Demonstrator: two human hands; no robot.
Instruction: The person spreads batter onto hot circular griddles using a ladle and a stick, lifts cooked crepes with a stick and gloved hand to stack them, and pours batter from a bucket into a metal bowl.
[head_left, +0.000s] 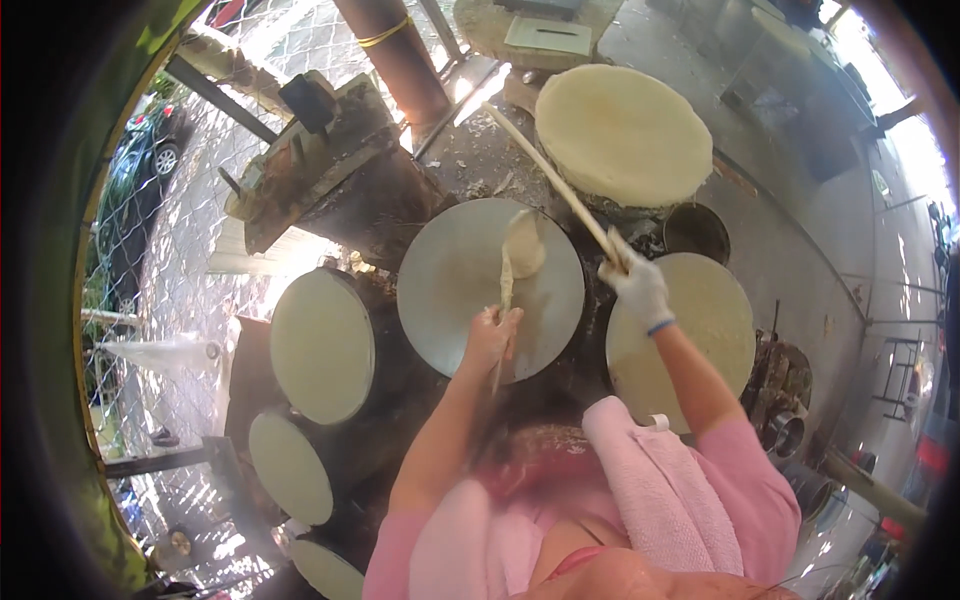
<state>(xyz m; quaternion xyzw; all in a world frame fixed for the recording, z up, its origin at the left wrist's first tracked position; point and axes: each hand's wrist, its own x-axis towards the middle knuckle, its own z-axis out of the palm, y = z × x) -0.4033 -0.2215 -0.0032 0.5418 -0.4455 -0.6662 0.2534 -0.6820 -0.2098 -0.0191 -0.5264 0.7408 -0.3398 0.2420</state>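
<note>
My bare left hand is closed around the handle of a batter-coated ladle, whose round bowl hangs over a large round metal griddle. The griddle's surface is pale grey, with a brownish patch near the middle. My right hand, in a white work glove, grips one end of a long pale wooden stick. That stick slants away to the upper left, past the griddle's far right rim. Beneath and beside the gloved hand lies another round griddle covered by a thin pale layer.
A thick pale round stack stands at the back right, with a dark pot below it. Several pale discs curve along my left side. A brown pipe rises beyond the griddle. Chain-link fence borders the left.
</note>
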